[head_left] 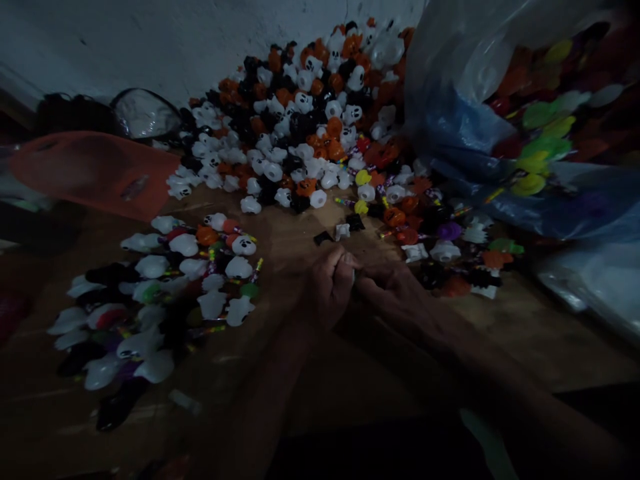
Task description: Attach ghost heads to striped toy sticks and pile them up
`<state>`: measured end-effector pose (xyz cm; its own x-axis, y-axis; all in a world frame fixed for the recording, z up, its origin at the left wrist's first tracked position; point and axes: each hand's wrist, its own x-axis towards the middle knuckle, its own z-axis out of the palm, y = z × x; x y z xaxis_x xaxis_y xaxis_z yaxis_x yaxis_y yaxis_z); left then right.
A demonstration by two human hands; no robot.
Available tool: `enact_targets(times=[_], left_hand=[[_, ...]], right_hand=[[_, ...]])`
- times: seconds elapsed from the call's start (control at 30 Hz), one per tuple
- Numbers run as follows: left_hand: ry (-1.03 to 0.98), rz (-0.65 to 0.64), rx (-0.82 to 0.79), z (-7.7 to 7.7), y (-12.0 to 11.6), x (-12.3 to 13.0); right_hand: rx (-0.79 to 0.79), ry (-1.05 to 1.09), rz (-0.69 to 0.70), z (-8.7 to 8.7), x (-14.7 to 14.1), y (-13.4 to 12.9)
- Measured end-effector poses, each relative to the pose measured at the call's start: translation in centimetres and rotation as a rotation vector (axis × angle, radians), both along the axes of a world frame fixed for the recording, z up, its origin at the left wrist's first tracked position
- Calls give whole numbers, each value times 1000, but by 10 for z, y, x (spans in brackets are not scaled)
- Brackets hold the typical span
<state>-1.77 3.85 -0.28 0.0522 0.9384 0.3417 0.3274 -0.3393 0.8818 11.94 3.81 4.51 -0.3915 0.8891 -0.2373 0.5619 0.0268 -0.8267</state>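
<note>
Head cam: left grip (330,285) curled up tight, right grip (393,290) pinched in against it, both looks-like closed on some small pale bit (353,277) between them, too dark to ID. Little white piece (342,231) on the counter (287,233) just beyond the grips.

Beneath a pale wall (125,40) I see an orange sheet-like piece (93,167) at the left of the brown table (290,233), a shiny clear thing rimmed in black (145,119) just behind it, and a big see-through plastic bag (450,117) slumped on the right.
</note>
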Motion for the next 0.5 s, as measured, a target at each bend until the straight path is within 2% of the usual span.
enact_targets(times=[0.07,0.13,0.23,0.3,0.4,0.47,0.5], left_hand=[[34,10,-16,3,1,0],[-23,83,-95,6,3,0],[-184,214,-261,10,7,0],[-256,230,-331,15,10,-5],[-275,264,-353,33,7,-36],[-136,348,-331,51,-2,-73],[-7,412,-299,60,-7,-95]], right_hand=[[-18,67,24,-7,3,6],[8,123,48,-10,7,12],[40,146,97,-3,11,17],[68,163,141,5,13,18],[130,192,160,8,18,15],[141,166,149,1,23,9],[151,135,145,-4,26,6]])
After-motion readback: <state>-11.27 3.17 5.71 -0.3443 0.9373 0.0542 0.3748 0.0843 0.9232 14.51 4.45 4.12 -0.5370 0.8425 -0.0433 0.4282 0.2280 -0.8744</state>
